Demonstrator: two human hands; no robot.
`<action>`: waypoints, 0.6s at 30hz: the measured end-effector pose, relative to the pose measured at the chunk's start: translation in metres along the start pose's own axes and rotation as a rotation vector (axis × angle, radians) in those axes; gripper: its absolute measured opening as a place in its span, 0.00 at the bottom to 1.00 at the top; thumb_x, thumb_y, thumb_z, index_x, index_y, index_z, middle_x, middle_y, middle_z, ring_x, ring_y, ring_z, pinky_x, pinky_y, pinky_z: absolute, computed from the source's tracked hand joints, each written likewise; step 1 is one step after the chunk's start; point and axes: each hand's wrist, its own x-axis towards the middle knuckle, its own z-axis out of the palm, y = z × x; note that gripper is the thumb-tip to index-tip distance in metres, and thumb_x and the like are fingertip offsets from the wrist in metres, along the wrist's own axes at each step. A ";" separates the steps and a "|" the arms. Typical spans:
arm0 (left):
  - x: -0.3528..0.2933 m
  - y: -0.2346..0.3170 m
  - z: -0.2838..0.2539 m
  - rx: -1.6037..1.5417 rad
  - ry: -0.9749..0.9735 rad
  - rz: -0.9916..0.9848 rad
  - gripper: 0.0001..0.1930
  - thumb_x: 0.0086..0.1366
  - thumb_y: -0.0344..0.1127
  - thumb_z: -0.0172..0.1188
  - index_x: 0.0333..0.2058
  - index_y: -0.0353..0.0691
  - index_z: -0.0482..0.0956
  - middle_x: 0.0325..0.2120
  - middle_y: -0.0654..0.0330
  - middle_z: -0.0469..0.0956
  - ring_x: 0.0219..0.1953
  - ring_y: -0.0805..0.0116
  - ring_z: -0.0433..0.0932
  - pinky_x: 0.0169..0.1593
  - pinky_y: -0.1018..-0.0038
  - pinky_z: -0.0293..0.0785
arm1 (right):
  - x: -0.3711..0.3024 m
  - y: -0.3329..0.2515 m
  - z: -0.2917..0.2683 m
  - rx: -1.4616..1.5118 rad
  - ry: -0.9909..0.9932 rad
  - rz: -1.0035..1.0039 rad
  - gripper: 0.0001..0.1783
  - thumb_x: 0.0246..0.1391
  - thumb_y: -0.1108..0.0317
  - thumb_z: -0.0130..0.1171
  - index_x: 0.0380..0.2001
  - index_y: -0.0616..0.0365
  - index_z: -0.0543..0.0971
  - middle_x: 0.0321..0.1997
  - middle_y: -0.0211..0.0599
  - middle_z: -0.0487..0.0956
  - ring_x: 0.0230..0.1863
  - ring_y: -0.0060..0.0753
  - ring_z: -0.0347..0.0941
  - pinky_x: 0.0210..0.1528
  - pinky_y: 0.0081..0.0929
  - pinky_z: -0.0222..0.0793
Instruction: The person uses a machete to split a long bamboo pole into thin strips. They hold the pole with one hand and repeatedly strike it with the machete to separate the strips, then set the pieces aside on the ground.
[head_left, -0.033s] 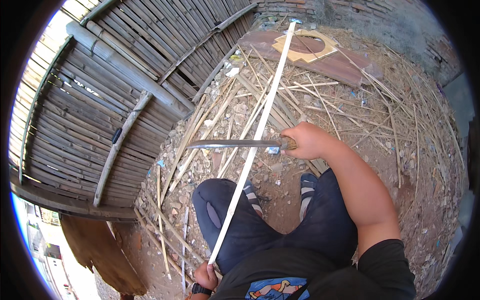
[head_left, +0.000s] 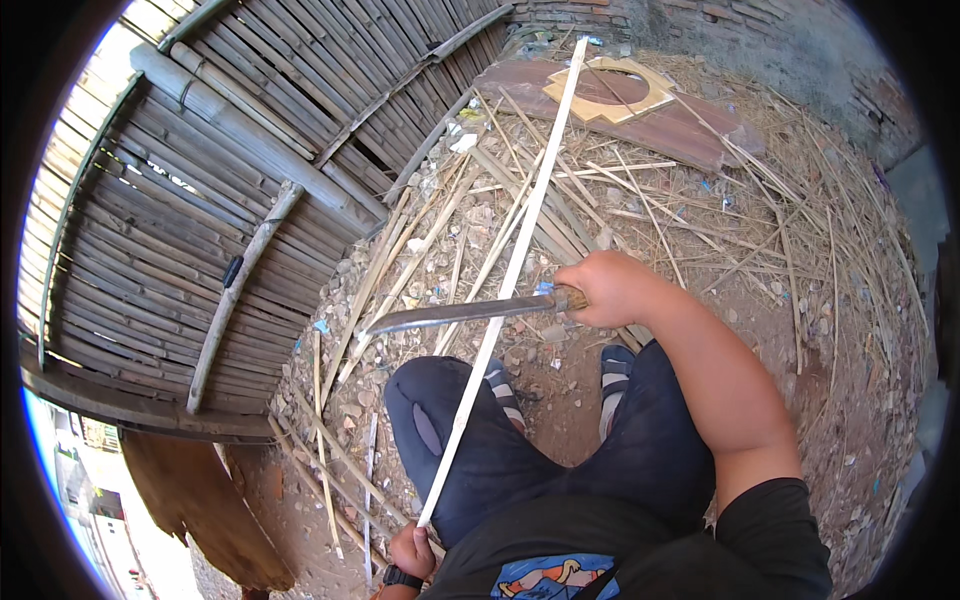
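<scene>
Bare dirt ground [head_left: 800, 400], littered with bamboo scraps [head_left: 640, 190], is bordered on the left by a slatted bamboo fence [head_left: 200, 200]. Near the bottom edge, the near end of a long pale bamboo strip [head_left: 510, 270] is pinched in the closed left hand [head_left: 412, 552], and the strip runs far up across the scene. A long knife [head_left: 465, 312] is laid flat across the strip, its handle gripped in the closed right hand [head_left: 605, 288]. Far right, a cut-out wooden board [head_left: 610, 95] lies on the ground.
</scene>
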 end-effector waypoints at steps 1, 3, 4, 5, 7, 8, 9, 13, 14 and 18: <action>-0.003 -0.011 -0.002 -0.054 -0.035 -0.028 0.25 0.72 0.49 0.42 0.22 0.37 0.73 0.12 0.54 0.69 0.16 0.55 0.72 0.22 0.64 0.64 | -0.001 -0.014 -0.003 -0.080 -0.057 -0.049 0.21 0.47 0.57 0.66 0.43 0.55 0.80 0.32 0.52 0.80 0.38 0.53 0.78 0.41 0.43 0.73; -0.006 -0.025 -0.005 -0.165 -0.096 -0.080 0.27 0.73 0.50 0.40 0.22 0.36 0.75 0.11 0.58 0.68 0.16 0.61 0.71 0.22 0.67 0.64 | -0.002 -0.022 -0.009 -0.143 -0.112 -0.125 0.20 0.47 0.58 0.65 0.44 0.55 0.80 0.34 0.51 0.81 0.40 0.52 0.78 0.43 0.43 0.73; -0.008 -0.031 -0.007 -0.181 -0.111 -0.100 0.28 0.73 0.51 0.40 0.23 0.35 0.75 0.11 0.59 0.67 0.16 0.64 0.70 0.23 0.68 0.63 | 0.002 -0.008 -0.008 -0.026 -0.031 -0.051 0.20 0.48 0.58 0.65 0.43 0.55 0.80 0.34 0.51 0.81 0.40 0.52 0.78 0.44 0.43 0.73; 0.001 -0.023 -0.008 -0.207 -0.140 -0.108 0.28 0.73 0.51 0.39 0.23 0.35 0.75 0.11 0.61 0.67 0.16 0.67 0.69 0.23 0.69 0.63 | 0.003 0.022 -0.009 0.081 0.051 0.040 0.20 0.48 0.58 0.65 0.43 0.56 0.79 0.34 0.51 0.81 0.41 0.52 0.78 0.44 0.44 0.73; 0.005 -0.019 -0.009 -0.279 -0.154 -0.122 0.29 0.74 0.51 0.38 0.24 0.33 0.76 0.11 0.63 0.66 0.16 0.72 0.66 0.23 0.71 0.62 | 0.006 0.052 -0.005 0.172 0.232 0.149 0.20 0.48 0.58 0.65 0.42 0.56 0.79 0.32 0.52 0.80 0.39 0.53 0.78 0.43 0.44 0.73; 0.005 -0.019 -0.010 -0.269 -0.145 -0.106 0.30 0.74 0.51 0.38 0.24 0.33 0.76 0.11 0.63 0.66 0.16 0.72 0.66 0.23 0.72 0.62 | 0.008 0.054 -0.005 0.157 0.323 0.177 0.19 0.48 0.58 0.65 0.41 0.56 0.80 0.31 0.52 0.80 0.38 0.54 0.78 0.41 0.44 0.73; 0.005 -0.018 -0.010 -0.260 -0.137 -0.088 0.30 0.74 0.51 0.38 0.24 0.33 0.76 0.11 0.63 0.66 0.16 0.72 0.66 0.23 0.72 0.62 | 0.008 0.055 -0.006 0.141 0.416 0.206 0.18 0.48 0.57 0.66 0.39 0.56 0.80 0.29 0.52 0.79 0.36 0.55 0.78 0.40 0.44 0.73; 0.007 -0.015 -0.012 -0.240 -0.149 -0.063 0.30 0.74 0.51 0.38 0.24 0.32 0.76 0.12 0.63 0.66 0.16 0.72 0.66 0.23 0.72 0.63 | -0.004 0.011 -0.008 0.028 0.092 0.072 0.19 0.48 0.57 0.65 0.41 0.56 0.79 0.31 0.52 0.80 0.38 0.54 0.78 0.41 0.44 0.73; 0.005 -0.015 -0.011 -0.240 -0.145 -0.070 0.30 0.74 0.51 0.39 0.24 0.32 0.76 0.12 0.63 0.66 0.16 0.72 0.66 0.23 0.72 0.63 | -0.004 -0.004 -0.009 -0.031 -0.003 0.024 0.20 0.48 0.57 0.65 0.42 0.56 0.79 0.33 0.51 0.80 0.39 0.54 0.77 0.42 0.44 0.72; 0.005 -0.013 -0.011 -0.220 -0.110 -0.063 0.29 0.74 0.51 0.39 0.22 0.33 0.75 0.11 0.62 0.66 0.16 0.71 0.66 0.23 0.72 0.62 | -0.006 -0.023 -0.019 -0.128 -0.128 -0.038 0.20 0.48 0.57 0.65 0.42 0.55 0.79 0.35 0.50 0.81 0.41 0.52 0.78 0.43 0.43 0.72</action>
